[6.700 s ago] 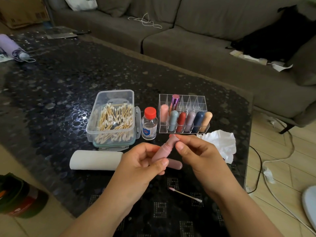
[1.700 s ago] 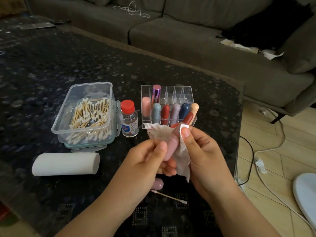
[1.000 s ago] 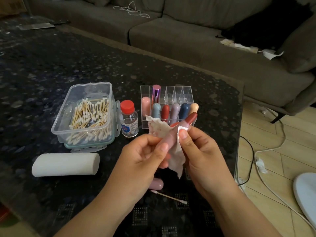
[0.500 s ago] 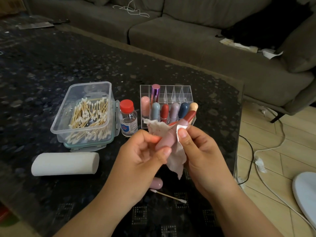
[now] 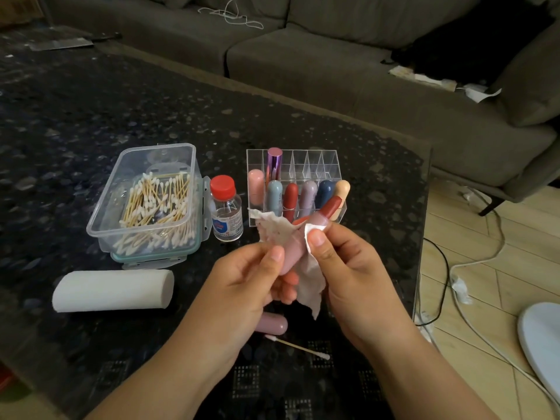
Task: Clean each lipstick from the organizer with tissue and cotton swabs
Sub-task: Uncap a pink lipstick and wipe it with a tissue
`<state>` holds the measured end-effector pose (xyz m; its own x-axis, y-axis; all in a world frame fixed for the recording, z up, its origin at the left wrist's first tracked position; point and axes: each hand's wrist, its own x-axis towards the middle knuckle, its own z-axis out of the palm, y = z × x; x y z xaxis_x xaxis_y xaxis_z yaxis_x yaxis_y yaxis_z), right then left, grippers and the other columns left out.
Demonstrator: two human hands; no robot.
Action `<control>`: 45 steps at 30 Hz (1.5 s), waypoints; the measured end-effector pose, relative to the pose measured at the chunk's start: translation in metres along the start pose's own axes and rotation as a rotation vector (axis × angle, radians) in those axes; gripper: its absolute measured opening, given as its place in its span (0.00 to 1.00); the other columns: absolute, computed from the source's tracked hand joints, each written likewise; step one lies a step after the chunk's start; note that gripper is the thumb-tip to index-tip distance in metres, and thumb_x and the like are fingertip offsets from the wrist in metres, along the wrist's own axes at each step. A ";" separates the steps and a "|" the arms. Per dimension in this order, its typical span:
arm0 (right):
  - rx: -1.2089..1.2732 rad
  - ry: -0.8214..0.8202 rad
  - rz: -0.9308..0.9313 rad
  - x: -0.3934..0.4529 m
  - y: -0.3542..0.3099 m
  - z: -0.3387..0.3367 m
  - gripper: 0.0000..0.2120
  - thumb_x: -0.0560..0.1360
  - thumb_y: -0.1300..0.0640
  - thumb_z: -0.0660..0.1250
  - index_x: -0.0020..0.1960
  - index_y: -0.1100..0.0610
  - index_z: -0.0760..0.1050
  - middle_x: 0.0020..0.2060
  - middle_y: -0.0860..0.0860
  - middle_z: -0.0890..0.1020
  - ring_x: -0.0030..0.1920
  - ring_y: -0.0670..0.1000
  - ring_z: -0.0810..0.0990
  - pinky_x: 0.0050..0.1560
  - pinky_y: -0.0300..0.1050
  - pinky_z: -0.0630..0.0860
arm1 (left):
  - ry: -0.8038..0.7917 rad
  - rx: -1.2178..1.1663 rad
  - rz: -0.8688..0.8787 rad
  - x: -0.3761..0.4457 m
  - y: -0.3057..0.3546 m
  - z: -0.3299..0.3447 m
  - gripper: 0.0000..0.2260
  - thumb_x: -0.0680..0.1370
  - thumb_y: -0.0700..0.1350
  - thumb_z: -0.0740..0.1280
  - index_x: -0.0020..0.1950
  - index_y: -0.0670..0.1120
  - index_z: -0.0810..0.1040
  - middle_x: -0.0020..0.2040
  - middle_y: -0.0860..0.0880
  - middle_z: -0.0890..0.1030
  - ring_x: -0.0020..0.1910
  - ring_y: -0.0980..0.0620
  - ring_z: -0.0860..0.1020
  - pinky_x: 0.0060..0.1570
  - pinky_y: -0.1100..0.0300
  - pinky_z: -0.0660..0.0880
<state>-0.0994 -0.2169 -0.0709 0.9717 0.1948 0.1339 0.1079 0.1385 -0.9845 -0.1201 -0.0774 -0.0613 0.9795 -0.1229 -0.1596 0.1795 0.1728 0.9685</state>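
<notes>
1. Nearest me, below my hands, lie a used cotton swab (image 5: 298, 348) and the pink cap (image 5: 271, 324), set aside so both hands stay free.
2. My left hand (image 5: 242, 286) grips the lipstick (image 5: 306, 237) by its pink barrel, bullet tilted away from me, while my right hand (image 5: 345, 268) pinches the stained tissue (image 5: 281, 231) around it to wipe.
3. Just beyond my fingers stands the organizer (image 5: 303, 160), its other lipsticks waiting within reach.

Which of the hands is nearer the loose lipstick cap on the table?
Left. The left hand sits directly above the cap; the right hand is farther right, gripping tissue.
</notes>
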 end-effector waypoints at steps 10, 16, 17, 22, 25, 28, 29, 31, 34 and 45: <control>-0.114 0.081 -0.016 0.000 0.003 0.003 0.14 0.77 0.51 0.60 0.49 0.60 0.79 0.45 0.61 0.83 0.50 0.62 0.80 0.57 0.59 0.76 | 0.053 0.025 0.049 0.001 -0.001 0.000 0.08 0.66 0.48 0.74 0.41 0.55 0.79 0.41 0.53 0.82 0.42 0.55 0.81 0.31 0.34 0.77; -0.088 0.079 -0.017 -0.003 -0.002 0.004 0.16 0.78 0.51 0.61 0.46 0.63 0.78 0.37 0.61 0.81 0.38 0.52 0.79 0.44 0.42 0.78 | -0.030 0.023 -0.017 0.002 0.000 -0.003 0.11 0.69 0.59 0.70 0.39 0.53 0.82 0.35 0.51 0.81 0.36 0.54 0.79 0.34 0.51 0.78; -0.092 0.080 -0.021 -0.003 -0.001 0.005 0.15 0.78 0.51 0.61 0.47 0.63 0.78 0.38 0.60 0.81 0.40 0.53 0.80 0.46 0.42 0.78 | -0.010 0.026 0.005 0.002 0.001 -0.003 0.09 0.69 0.57 0.72 0.38 0.52 0.81 0.34 0.51 0.81 0.35 0.55 0.78 0.32 0.51 0.78; -0.097 0.092 -0.013 -0.004 0.003 0.010 0.14 0.76 0.52 0.62 0.50 0.63 0.79 0.45 0.64 0.81 0.48 0.64 0.78 0.52 0.53 0.77 | 0.056 0.018 0.064 0.002 0.001 -0.004 0.07 0.61 0.48 0.72 0.36 0.52 0.77 0.37 0.49 0.79 0.36 0.55 0.78 0.26 0.38 0.77; -0.094 0.095 0.003 -0.004 0.002 0.011 0.15 0.76 0.52 0.61 0.49 0.64 0.78 0.45 0.64 0.81 0.46 0.62 0.80 0.50 0.49 0.78 | 0.033 0.039 0.049 0.003 0.000 -0.005 0.09 0.65 0.47 0.77 0.37 0.52 0.77 0.39 0.49 0.79 0.38 0.55 0.78 0.27 0.39 0.78; -0.107 0.119 0.008 -0.004 -0.001 0.007 0.15 0.77 0.51 0.61 0.49 0.62 0.79 0.45 0.62 0.82 0.48 0.62 0.80 0.49 0.48 0.78 | -0.019 0.030 0.000 0.006 -0.001 -0.010 0.07 0.68 0.51 0.76 0.42 0.53 0.81 0.44 0.49 0.82 0.44 0.54 0.82 0.32 0.45 0.80; -0.116 0.124 0.010 -0.004 -0.001 0.007 0.15 0.77 0.51 0.62 0.49 0.61 0.79 0.44 0.62 0.82 0.47 0.63 0.80 0.49 0.49 0.78 | -0.027 0.025 -0.011 0.006 0.000 -0.011 0.08 0.68 0.54 0.75 0.44 0.54 0.83 0.45 0.48 0.83 0.45 0.53 0.82 0.34 0.45 0.80; -0.107 0.121 0.020 -0.006 -0.001 0.009 0.15 0.77 0.51 0.62 0.49 0.62 0.79 0.44 0.61 0.83 0.46 0.60 0.81 0.49 0.48 0.78 | -0.039 0.036 -0.008 0.006 0.000 -0.013 0.12 0.66 0.55 0.71 0.47 0.53 0.84 0.44 0.48 0.84 0.47 0.50 0.83 0.35 0.42 0.80; -0.089 0.134 0.043 -0.008 -0.002 0.013 0.13 0.77 0.52 0.64 0.49 0.60 0.81 0.44 0.57 0.84 0.47 0.56 0.83 0.49 0.45 0.78 | -0.050 0.057 0.013 0.005 0.001 -0.013 0.12 0.66 0.52 0.70 0.47 0.52 0.84 0.42 0.48 0.84 0.43 0.48 0.83 0.33 0.43 0.80; -0.212 0.399 0.041 -0.010 0.002 0.020 0.12 0.71 0.50 0.68 0.36 0.57 0.81 0.27 0.51 0.80 0.30 0.45 0.75 0.33 0.38 0.73 | 0.057 0.169 0.005 0.010 -0.006 -0.004 0.06 0.73 0.40 0.70 0.44 0.52 0.83 0.42 0.49 0.84 0.42 0.50 0.83 0.30 0.42 0.80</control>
<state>-0.1127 -0.1994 -0.0718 0.9766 -0.1991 0.0814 0.0684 -0.0713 -0.9951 -0.1111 -0.0758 -0.0699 0.9848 -0.0663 -0.1603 0.1611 0.0060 0.9869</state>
